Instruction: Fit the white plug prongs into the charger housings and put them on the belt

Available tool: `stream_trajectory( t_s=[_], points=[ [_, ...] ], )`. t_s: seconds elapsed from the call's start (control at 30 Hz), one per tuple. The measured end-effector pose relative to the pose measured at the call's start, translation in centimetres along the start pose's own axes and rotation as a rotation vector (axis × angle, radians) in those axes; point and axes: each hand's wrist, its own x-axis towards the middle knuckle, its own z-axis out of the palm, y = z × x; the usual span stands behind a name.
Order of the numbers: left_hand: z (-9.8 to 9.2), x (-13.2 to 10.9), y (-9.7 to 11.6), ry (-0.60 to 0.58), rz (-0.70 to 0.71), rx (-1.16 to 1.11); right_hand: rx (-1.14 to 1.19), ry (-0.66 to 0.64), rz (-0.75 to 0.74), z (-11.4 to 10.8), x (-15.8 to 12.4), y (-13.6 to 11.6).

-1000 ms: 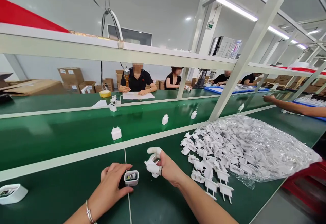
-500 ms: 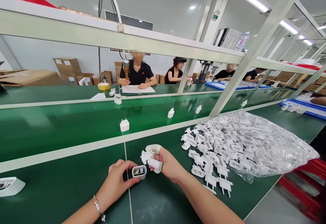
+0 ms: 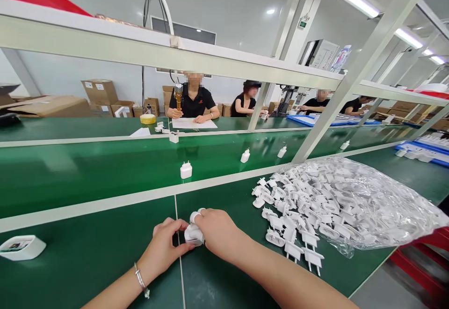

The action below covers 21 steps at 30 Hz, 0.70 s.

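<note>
Both hands low over the green surface (image 3: 87, 257), left grip (image 3: 163, 239) and right grip (image 3: 216, 230) closed around a white plastic plug charger (image 3: 193, 235), with a white finger cot (image 3: 193, 216) on a right finger. A silver bracelet (image 3: 141, 280) on the left wrist. Just right of the hands, a heap of white plug pieces (image 3: 291, 220) beside and on a clear plastic bag (image 3: 389, 206). At far left, a white charger casing (image 3: 23, 248). Beyond, upright white chargers (image 3: 185, 170) well apart on a green conveyor belt (image 3: 105, 173), and seated people in black (image 3: 192, 103) past it.
</note>
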Motion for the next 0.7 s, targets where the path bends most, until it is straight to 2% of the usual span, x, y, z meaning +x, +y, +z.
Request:
stream_trajectory(
  t_s=[0.1,0.27,0.4,0.5,0.6,0.7],
  points=[
    [0.0,-0.1,0.0,0.016,0.010,-0.002,-0.081,-0.027,-0.004,-0.1,0.0,-0.4],
    [0.2,0.0,0.0,-0.016,0.002,-0.096,-0.167,-0.074,-0.140,-0.1,0.0,-1.2],
    [0.7,-0.3,0.3,-0.006,0.030,-0.149,-0.148,-0.020,-0.004,1.7,0.1,-2.1],
    [0.8,-0.5,0.5,0.003,0.043,-0.122,-0.099,0.045,0.027,2.4,-0.1,-1.5],
    [-0.8,0.4,-0.2,0.014,0.057,-0.052,0.002,0.146,0.055,2.0,-1.5,0.7],
    [-4.9,3.3,-2.0,0.156,-0.027,0.143,0.053,0.222,0.066,2.3,-3.5,3.7]
  ],
)
